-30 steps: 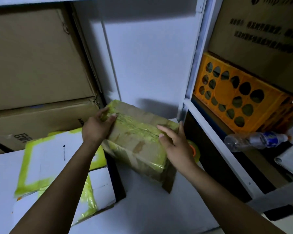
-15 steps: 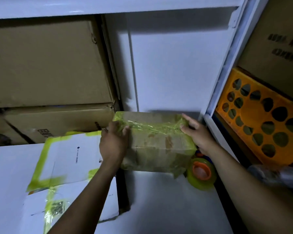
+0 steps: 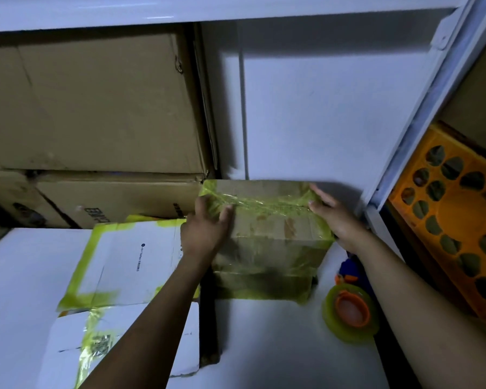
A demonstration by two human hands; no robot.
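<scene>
A small brown cardboard box [image 3: 270, 234] sealed with yellow-green tape sits on the white shelf surface [image 3: 278, 346], square against the white back wall. My left hand [image 3: 205, 228] holds its left side, thumb over the top edge. My right hand [image 3: 334, 217] lies flat against its right side with the fingers straight. A roll of yellow-green tape [image 3: 348, 313] with an orange core lies on the shelf to the right of the box, below my right forearm.
A white box edged in yellow-green tape [image 3: 129, 256] lies to the left, with another white box [image 3: 118, 341] in front of it. Big brown cartons [image 3: 90, 108] are stacked at the back left. An orange perforated crate [image 3: 449, 220] stands in the right bay beyond the white shelf post [image 3: 421, 113].
The box has been turned from a tilted, angled pose to sit flat and square against the back wall. My hands moved with it to its two sides; the view shifted right.
</scene>
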